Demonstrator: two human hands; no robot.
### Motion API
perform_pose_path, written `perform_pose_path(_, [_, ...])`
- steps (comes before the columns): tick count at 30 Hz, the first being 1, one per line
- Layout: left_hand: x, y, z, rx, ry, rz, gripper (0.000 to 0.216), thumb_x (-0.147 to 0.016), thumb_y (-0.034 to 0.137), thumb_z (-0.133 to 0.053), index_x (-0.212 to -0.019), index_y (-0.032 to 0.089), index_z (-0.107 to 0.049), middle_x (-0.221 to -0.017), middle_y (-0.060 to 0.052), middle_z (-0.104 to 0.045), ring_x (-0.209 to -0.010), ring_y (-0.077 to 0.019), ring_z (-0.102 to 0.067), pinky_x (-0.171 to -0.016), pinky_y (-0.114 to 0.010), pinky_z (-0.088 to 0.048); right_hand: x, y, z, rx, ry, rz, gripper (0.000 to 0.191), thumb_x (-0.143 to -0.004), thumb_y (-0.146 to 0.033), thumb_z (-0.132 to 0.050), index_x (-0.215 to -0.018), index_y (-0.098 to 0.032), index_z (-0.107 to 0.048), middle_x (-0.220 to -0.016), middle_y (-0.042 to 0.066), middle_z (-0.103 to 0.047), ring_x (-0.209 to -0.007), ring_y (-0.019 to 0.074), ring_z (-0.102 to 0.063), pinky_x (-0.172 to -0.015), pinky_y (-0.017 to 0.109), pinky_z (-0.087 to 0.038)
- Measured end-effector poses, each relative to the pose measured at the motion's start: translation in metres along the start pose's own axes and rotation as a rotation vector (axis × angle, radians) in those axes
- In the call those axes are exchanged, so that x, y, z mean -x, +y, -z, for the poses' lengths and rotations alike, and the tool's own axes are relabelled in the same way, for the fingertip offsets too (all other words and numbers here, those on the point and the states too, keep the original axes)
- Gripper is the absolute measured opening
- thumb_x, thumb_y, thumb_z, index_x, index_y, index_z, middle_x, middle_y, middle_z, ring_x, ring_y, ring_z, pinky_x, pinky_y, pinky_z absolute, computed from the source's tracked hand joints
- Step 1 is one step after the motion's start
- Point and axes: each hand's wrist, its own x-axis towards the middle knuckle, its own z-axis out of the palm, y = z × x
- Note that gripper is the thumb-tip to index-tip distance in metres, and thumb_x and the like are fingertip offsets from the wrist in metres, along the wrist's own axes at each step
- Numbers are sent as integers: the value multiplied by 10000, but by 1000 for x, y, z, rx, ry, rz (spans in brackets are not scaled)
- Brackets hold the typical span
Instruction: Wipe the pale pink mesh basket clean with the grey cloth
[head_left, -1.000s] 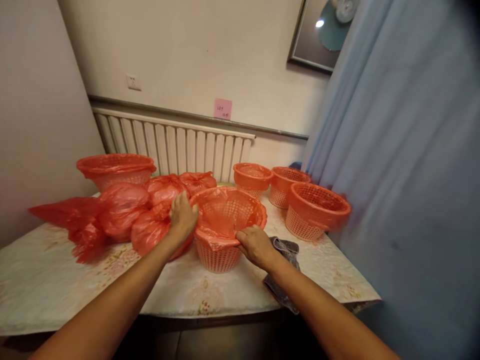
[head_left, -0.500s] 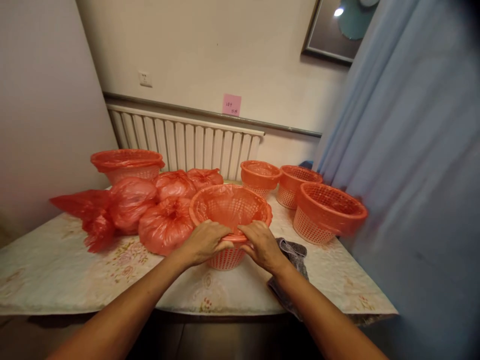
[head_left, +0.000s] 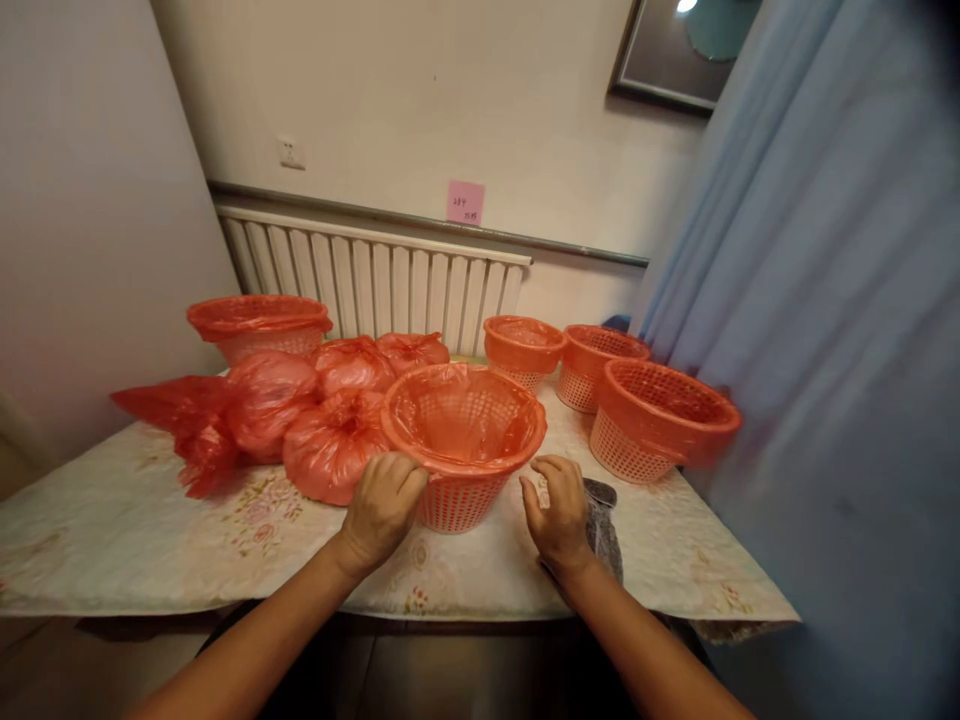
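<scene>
The central mesh wastebasket (head_left: 456, 503) stands upright on the tabletop (head_left: 487, 580), and a red plastic liner (head_left: 466, 415) covers its inside and folds over its rim. At the near left of this wastebasket, the left hand (head_left: 384, 505) is at the rim with its fingers bent; whether it pinches the liner's edge cannot be told. The right hand (head_left: 559, 510) is at the near right of the central wastebasket, just apart from it, loosely curled with the thumb spread away from the fingers. A dark grey cloth (head_left: 606, 540) lies to the right of the central wastebasket, partly hidden by the right hand and wrist.

Just left of the central wastebasket sits a cluster of bulging red plastic bags (head_left: 334, 448), and beyond them, to its far left, a lined wastebasket (head_left: 259, 345). Three more lined wastebaskets stand to its right: one behind it (head_left: 523, 350), one farther right (head_left: 577, 385) and the nearest of the three (head_left: 630, 450) beside the blue curtain (head_left: 810, 300). Behind the central wastebasket, a white radiator (head_left: 360, 280) runs along the wall.
</scene>
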Motion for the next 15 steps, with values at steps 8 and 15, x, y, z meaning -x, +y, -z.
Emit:
perform_pose_path(8, [18,6,-14,11,-154,71,311,-936,107,-347,-692,170,-529,-705,-54,-508,-711,-203,-422,-654,-339,-374,20,-3,-28,-800,-67,-1060,333,-762,-418,-689,-974,-176,-598,-797,40,-644,-697,176,-622,-613,310,-533])
perform_pose_path(15, [25,6,-18,32,-186,140,254,-920,110,-381,-725,170,-533,-714,-53,-514,-723,-208,-446,-668,-346,-394,15,-1,-38,-1246,-79,-1342,309,-641,-347,-773,-822,-182,-585,-682,-8,-639,-546,121,-605,-518,236,-512])
